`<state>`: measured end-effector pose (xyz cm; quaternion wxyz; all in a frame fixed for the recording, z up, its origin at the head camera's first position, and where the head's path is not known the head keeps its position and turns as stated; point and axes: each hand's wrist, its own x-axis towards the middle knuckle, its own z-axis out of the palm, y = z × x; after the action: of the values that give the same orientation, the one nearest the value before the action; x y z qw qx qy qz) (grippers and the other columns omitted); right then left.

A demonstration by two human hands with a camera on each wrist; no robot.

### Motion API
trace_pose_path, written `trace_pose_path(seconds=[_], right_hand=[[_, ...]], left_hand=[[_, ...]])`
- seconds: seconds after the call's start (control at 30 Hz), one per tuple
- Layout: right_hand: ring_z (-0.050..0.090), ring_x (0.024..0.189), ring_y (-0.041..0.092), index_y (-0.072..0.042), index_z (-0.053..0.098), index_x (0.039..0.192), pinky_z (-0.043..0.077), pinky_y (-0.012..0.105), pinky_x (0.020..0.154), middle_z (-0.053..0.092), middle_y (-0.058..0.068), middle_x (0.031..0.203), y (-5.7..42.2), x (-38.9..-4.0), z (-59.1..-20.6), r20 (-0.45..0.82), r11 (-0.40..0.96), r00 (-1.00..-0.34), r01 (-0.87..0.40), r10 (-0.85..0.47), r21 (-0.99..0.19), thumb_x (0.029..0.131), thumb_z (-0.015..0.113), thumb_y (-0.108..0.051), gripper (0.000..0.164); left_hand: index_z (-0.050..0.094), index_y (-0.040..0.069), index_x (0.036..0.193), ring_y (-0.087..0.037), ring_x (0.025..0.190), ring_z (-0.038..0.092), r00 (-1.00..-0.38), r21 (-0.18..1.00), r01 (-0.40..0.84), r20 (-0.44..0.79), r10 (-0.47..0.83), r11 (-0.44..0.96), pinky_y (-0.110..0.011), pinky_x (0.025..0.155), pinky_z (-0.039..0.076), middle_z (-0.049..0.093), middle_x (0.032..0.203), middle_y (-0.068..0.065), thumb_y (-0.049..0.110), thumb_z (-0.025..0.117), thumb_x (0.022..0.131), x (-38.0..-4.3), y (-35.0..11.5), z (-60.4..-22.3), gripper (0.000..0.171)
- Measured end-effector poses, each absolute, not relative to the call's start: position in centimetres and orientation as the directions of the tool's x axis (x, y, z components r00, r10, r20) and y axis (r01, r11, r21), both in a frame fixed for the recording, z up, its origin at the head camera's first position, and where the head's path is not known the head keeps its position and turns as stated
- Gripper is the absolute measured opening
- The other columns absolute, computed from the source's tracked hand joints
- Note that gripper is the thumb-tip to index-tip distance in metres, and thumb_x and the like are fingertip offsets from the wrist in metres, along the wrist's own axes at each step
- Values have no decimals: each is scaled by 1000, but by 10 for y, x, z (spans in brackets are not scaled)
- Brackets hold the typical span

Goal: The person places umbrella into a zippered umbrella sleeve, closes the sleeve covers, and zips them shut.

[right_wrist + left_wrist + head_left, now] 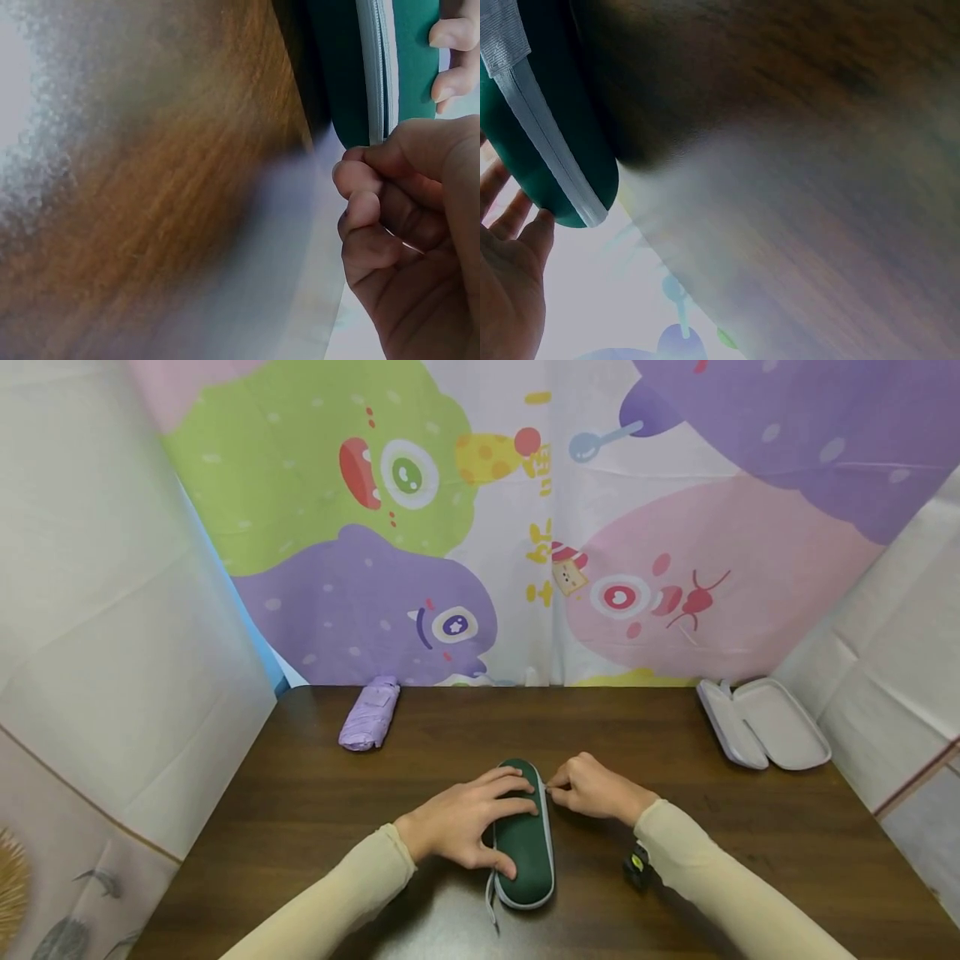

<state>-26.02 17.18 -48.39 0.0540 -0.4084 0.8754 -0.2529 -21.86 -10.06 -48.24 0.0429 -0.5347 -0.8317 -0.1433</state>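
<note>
A dark green zippered glasses case (524, 854) with a pale grey zip band lies lengthwise on the table, its grey strap loop (491, 897) at the near left end. My left hand (480, 818) rests across its top, fingers spread and thumb near the close end. In the left wrist view, the left thumb (538, 238) presses against the green shell. At the case's right side, toward the far end, my right hand (596, 788) pinches the zipper pull, mostly hidden by the fingertips. The zip teeth (386, 75) run straight to those fingers in the right wrist view.
A folded lilac umbrella (371, 714) lies at the back left of the brown wooden table (300, 827). At the back right, a pale hard case (782, 724) stands unfolded. A cartoon-printed cloth (510, 635) hangs along the far edge, with pale sheets at both sides.
</note>
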Motion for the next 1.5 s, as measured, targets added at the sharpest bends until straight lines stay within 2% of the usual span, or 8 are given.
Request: trace_pose_path(seconds=[0.2,0.5,0.9,1.1,1.5], right_hand=[[60,73,0,-5,82,102,52,20,65,79,6,95,173,-257,-484,122,529,-645,-707,-754,-470,94,67,-5,17],[69,85,4,-5,82,105,56,21,70,79,7,99,174,-256,-487,125,530,-653,-698,-747,-482,94,67,-6,18],[66,79,0,-4,82,103,55,20,69,79,6,97,175,-251,-485,101,529,-650,-690,-754,-494,94,67,-6,18],[69,84,3,-4,82,103,57,21,70,79,7,98,175,-249,-486,110,529,-651,-694,-751,-488,94,67,-6,18],[65,76,-2,-6,83,102,53,17,65,79,3,93,176,-245,-488,120,522,-650,-693,-750,-497,93,68,-5,18]], left_hand=[[59,20,143,-26,149,38,-419,193,904,232,878,381,-37,113,46,47,153,-4,73,72,81,-219,-100,-482,83],[59,20,143,-25,148,39,-413,178,908,242,878,378,-36,112,47,47,152,-3,73,72,80,-219,-99,-482,83],[59,20,143,-27,148,39,-418,200,904,237,877,377,-38,113,46,47,152,-5,73,71,81,-218,-100,-481,82],[58,20,144,-26,149,38,-423,209,901,231,876,379,-38,114,46,47,153,-4,73,72,81,-219,-100,-482,83],[58,22,144,-25,149,38,-424,210,900,223,878,382,-36,112,46,46,153,-3,72,73,80,-219,-100,-482,83]])
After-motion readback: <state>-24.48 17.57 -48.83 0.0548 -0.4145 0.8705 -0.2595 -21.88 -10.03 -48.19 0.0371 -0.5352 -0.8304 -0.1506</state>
